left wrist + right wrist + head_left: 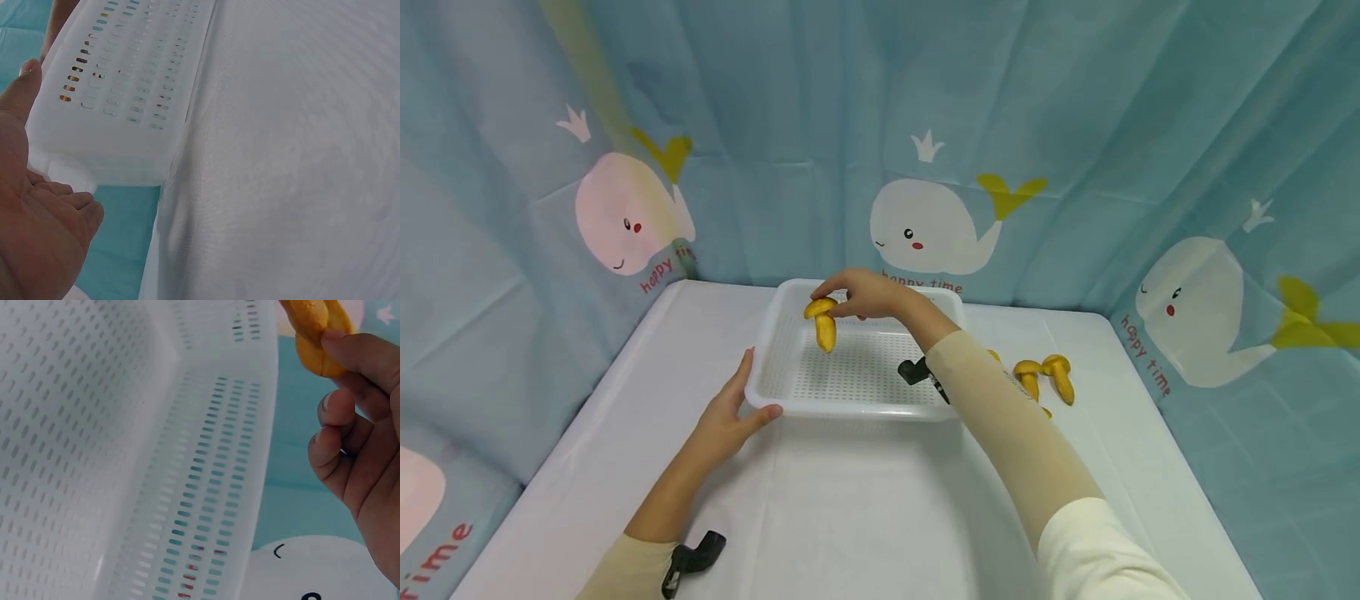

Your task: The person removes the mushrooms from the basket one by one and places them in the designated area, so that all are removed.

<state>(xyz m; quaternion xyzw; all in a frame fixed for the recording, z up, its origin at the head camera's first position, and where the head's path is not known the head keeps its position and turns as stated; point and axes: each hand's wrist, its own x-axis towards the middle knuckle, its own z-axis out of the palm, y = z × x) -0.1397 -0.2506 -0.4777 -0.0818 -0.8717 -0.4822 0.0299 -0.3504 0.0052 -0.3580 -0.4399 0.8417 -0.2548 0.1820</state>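
A yellow toy mushroom [825, 325] hangs stem down above the left part of a white perforated plastic basket [857, 411]. My right hand [868, 294] pinches the mushroom by its cap between thumb and fingers. In the right wrist view, the right hand [369, 419] and the mushroom [319, 337] appear beside the basket's perforated wall [215, 462]. At the basket's near left corner, my left hand [722, 421] holds the rim, thumb at the front and fingers along the side. The left wrist view shows that hand [44, 212] against the basket's end [106, 150].
More yellow mushrooms [1060, 379] lie on the white tabletop [865, 500] right of the basket, some partly hidden behind my right sleeve [1015, 433]. A blue curtain with whale prints [925, 225] stands behind and on both sides of the table.
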